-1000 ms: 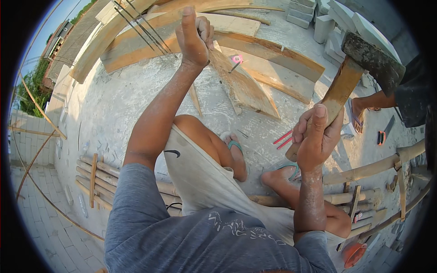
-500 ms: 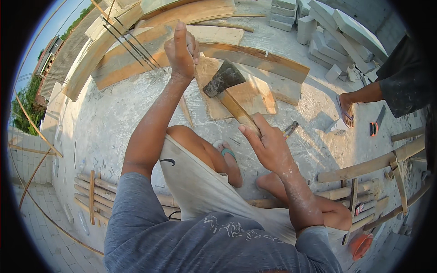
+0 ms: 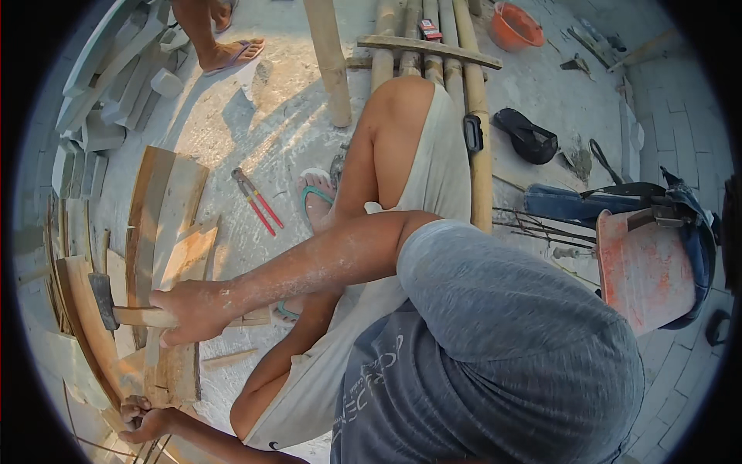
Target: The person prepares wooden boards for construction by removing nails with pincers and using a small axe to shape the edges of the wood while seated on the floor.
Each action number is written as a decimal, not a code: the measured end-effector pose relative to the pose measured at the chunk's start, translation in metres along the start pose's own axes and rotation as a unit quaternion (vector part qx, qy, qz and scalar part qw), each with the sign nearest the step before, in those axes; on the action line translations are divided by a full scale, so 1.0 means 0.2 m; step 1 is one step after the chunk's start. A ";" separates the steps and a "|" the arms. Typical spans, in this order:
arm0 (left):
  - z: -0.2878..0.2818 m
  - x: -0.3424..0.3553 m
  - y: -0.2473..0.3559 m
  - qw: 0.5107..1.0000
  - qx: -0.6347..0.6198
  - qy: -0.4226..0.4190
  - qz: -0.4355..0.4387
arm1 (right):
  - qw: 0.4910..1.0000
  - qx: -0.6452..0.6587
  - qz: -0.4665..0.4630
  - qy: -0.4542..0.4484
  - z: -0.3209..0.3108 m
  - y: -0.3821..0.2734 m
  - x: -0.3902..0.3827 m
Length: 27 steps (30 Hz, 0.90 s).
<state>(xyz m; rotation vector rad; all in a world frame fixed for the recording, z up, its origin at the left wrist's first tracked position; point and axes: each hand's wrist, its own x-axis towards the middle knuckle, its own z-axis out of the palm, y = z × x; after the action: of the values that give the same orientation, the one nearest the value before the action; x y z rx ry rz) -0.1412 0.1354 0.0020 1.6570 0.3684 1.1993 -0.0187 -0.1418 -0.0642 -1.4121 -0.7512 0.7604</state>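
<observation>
My right hand grips the wooden handle of a hatchet with a dark, dusty metal head. The hatchet is held sideways over pale boards on the floor. Lower in the picture, near the ends of these boards, my left hand is closed with its fingers curled. What it holds, if anything, I cannot make out. Red-handled pincers lie on the dusty concrete, beyond my right forearm.
Another person's sandalled foot stands at the top left by stacked pale blocks. Bamboo poles run beside my knee. On the right are an orange bucket, a black sandal and a red-stained container.
The view has swung to the right, so the hands now show at the left. The hatchet, still in my right hand, has turned sideways. My left thumb no longer points up.
</observation>
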 end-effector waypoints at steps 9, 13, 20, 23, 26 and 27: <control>-0.14 0.12 -0.01 0.999 -0.044 0.004 -0.003 | 0.945 -0.240 0.190 0.116 -0.15 0.80 0.17; -0.22 0.18 0.04 0.993 -0.054 0.103 0.006 | 0.917 -0.249 0.298 0.097 -0.16 1.07 -0.12; -0.12 0.35 -0.10 0.985 -0.060 0.084 0.140 | 0.871 -0.480 0.097 0.051 -0.59 0.63 -0.06; 0.17 0.27 -0.08 0.899 0.186 -0.057 0.392 | 0.862 -0.472 0.035 0.183 -0.92 -0.01 -0.29; 0.35 0.27 0.06 0.806 0.228 -0.218 0.501 | 0.841 -0.366 -0.022 0.398 -1.29 -0.25 -0.69; 0.41 0.26 0.08 0.810 0.227 -0.220 0.494 | 0.819 -0.322 -0.033 0.474 -1.43 -0.22 -0.84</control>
<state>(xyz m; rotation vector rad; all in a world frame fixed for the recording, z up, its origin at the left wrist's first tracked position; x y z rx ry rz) -0.0541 0.1208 0.0438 2.6198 -0.6566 1.4303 0.1231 -0.4419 -0.0283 -2.0822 -0.2342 -0.3574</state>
